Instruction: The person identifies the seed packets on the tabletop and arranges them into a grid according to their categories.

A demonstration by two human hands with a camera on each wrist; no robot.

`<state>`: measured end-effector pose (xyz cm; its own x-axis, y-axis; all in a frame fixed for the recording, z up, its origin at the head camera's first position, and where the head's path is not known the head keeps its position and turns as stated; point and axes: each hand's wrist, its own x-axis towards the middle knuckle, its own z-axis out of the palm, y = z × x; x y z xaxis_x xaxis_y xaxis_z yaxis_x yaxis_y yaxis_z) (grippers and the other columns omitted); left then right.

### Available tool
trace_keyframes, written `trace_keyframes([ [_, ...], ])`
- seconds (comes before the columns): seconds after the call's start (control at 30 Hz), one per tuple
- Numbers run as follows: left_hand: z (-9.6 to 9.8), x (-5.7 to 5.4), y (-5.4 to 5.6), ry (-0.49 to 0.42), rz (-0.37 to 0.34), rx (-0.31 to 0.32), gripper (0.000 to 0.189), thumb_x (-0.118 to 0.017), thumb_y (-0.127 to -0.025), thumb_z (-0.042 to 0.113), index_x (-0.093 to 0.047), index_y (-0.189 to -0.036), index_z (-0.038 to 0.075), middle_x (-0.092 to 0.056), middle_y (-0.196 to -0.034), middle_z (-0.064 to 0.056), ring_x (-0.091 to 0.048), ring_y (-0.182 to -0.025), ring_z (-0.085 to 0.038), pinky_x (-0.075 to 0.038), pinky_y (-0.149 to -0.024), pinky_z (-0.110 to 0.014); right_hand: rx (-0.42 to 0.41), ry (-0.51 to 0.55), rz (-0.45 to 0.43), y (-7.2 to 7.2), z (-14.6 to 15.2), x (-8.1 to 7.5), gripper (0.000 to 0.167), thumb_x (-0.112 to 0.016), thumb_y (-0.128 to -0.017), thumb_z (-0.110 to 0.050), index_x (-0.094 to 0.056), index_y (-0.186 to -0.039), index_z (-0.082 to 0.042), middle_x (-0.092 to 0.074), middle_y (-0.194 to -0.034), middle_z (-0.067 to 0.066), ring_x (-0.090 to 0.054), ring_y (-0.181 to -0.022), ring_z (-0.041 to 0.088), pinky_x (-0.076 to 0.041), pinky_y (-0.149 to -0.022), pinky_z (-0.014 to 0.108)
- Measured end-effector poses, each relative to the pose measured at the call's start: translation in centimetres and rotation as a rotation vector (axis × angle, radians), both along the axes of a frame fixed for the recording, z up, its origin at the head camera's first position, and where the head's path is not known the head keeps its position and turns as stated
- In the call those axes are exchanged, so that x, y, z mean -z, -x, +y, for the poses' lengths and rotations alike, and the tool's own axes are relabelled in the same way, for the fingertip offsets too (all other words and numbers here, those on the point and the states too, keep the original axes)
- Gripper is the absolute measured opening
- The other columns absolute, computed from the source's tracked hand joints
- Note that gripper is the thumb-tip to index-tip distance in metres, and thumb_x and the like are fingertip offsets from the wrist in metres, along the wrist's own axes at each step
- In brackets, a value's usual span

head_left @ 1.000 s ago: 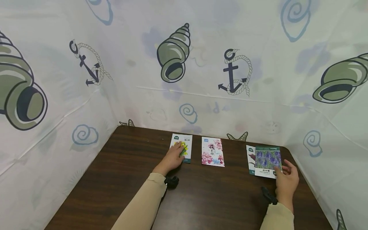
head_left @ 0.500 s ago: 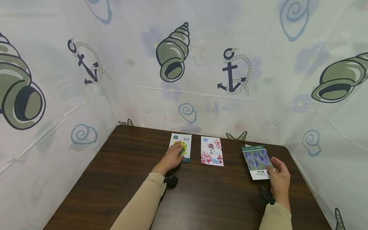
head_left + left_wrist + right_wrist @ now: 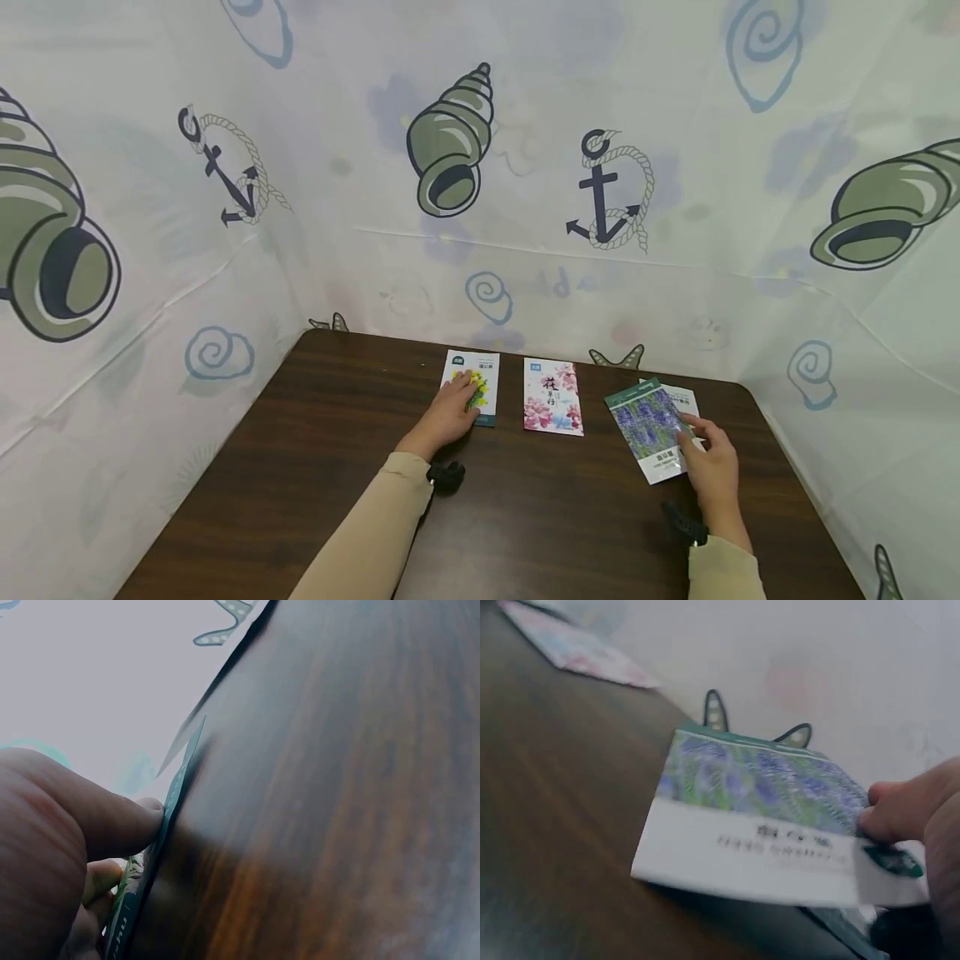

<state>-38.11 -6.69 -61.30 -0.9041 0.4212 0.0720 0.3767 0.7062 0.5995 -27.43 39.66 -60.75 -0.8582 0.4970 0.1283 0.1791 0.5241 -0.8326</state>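
Note:
My left hand (image 3: pixel 444 418) rests with its fingers on a white seed packet (image 3: pixel 487 367) printed with yellow flowers. In the left wrist view, the thumb (image 3: pixel 112 821) lies along the packet's green edge. My right hand (image 3: pixel 711 468) pinches the right side of a seed packet (image 3: pixel 649 423) showing purple lavender, between thumb and fingers. The lavender packet is turned at a slant, its white end toward me; the right wrist view shows its lettering (image 3: pixel 780 851) upside down. Behind it lies another white packet (image 3: pixel 682 402), mostly covered.
Between the hands lies a white packet (image 3: pixel 553 397) with pink blossoms, flat near the far edge of the dark wooden table (image 3: pixel 555 517). Patterned cloth (image 3: pixel 525 275) with shells and anchors hangs behind the table and on both sides.
My right hand has moved left with the lavender packet, which has swung round to a slant. More of the white packet behind it shows on the right. The left hand has stayed still.

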Motion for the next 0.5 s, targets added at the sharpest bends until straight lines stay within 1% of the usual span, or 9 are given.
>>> trace_keyframes([
  [0.03,0.0,-0.1,0.0,0.006,0.005,-0.001,0.061,-0.062,-0.111,0.018,-0.043,-0.165,-0.004,-0.026,-0.178,-0.026,-0.019,-0.169,-0.045,-0.016,-0.139,-0.061,-0.013,-0.04,0.005,-0.1,0.0,0.0,0.035,-0.066,-0.11,-0.023,-0.073,-0.142,-0.011,-0.064,-0.137,0.017,-0.056,-0.115,0.027,-0.045,-0.087,0.033],
  [0.1,0.0,-0.4,-0.1,0.014,0.009,-0.003,0.06,-0.063,-0.111,0.017,-0.044,-0.164,-0.004,-0.027,-0.178,-0.026,-0.02,-0.169,-0.045,-0.017,-0.139,-0.06,-0.033,-0.125,0.022,-0.3,-0.1,-0.1,0.031,-0.068,-0.109,-0.022,-0.076,-0.136,-0.01,-0.067,-0.131,0.017,-0.057,-0.113,0.027,-0.043,-0.089,0.035],
  [0.13,0.1,-0.6,-0.2,0.021,0.007,-0.004,0.061,-0.064,-0.111,0.018,-0.044,-0.164,-0.004,-0.027,-0.178,-0.026,-0.02,-0.169,-0.044,-0.016,-0.139,-0.06,-0.041,-0.157,0.034,-0.4,-0.2,-0.1,0.029,-0.069,-0.108,-0.021,-0.078,-0.134,-0.01,-0.068,-0.127,0.016,-0.058,-0.11,0.027,-0.043,-0.088,0.035],
  [0.23,0.0,-0.7,-0.2,0.03,0.015,-0.004,0.061,-0.063,-0.112,0.018,-0.044,-0.165,-0.004,-0.028,-0.178,-0.025,-0.021,-0.169,-0.043,-0.017,-0.139,-0.059,-0.061,-0.245,0.058,-0.9,-0.5,-0.1,0.026,-0.073,-0.106,-0.02,-0.081,-0.128,-0.009,-0.07,-0.115,0.015,-0.056,-0.099,0.024,-0.042,-0.081,0.029],
  [0.3,0.0,-0.7,-0.2,0.018,0.011,-0.004,0.061,-0.064,-0.111,0.017,-0.044,-0.164,-0.004,-0.028,-0.178,-0.026,-0.02,-0.169,-0.044,-0.016,-0.139,-0.059,-0.074,-0.282,0.068,-1.2,-0.6,0.0,0.024,-0.077,-0.104,-0.02,-0.082,-0.125,-0.009,-0.07,-0.109,0.014,-0.055,-0.093,0.023,-0.041,-0.076,0.026],
  [0.37,0.0,-0.6,-0.2,0.006,0.001,-0.005,0.062,-0.064,-0.111,0.017,-0.043,-0.165,-0.005,-0.026,-0.179,-0.026,-0.019,-0.169,-0.044,-0.015,-0.139,-0.06,-0.087,-0.31,0.063,-1.6,-0.8,0.2,0.024,-0.08,-0.102,-0.022,-0.082,-0.122,-0.008,-0.071,-0.107,0.013,-0.055,-0.092,0.022,-0.041,-0.074,0.024],
  [0.47,0.1,-0.3,-0.1,-0.008,-0.014,-0.007,0.062,-0.064,-0.11,0.016,-0.042,-0.165,-0.005,-0.025,-0.179,-0.026,-0.017,-0.169,-0.045,-0.013,-0.139,-0.061,-0.103,-0.327,0.037,-2.0,-1.0,0.4,0.027,-0.084,-0.099,-0.025,-0.081,-0.12,-0.008,-0.068,-0.102,0.012,-0.054,-0.09,0.022,-0.041,-0.072,0.026],
  [0.5,0.1,0.0,0.0,-0.003,-0.003,-0.004,0.062,-0.063,-0.111,0.017,-0.042,-0.165,-0.004,-0.026,-0.179,-0.026,-0.017,-0.169,-0.044,-0.014,-0.14,-0.06,-0.11,-0.332,0.024,-2.2,-1.1,0.4,0.029,-0.085,-0.098,-0.025,-0.08,-0.121,-0.008,-0.066,-0.1,0.012,-0.053,-0.089,0.023,-0.041,-0.071,0.028],
])
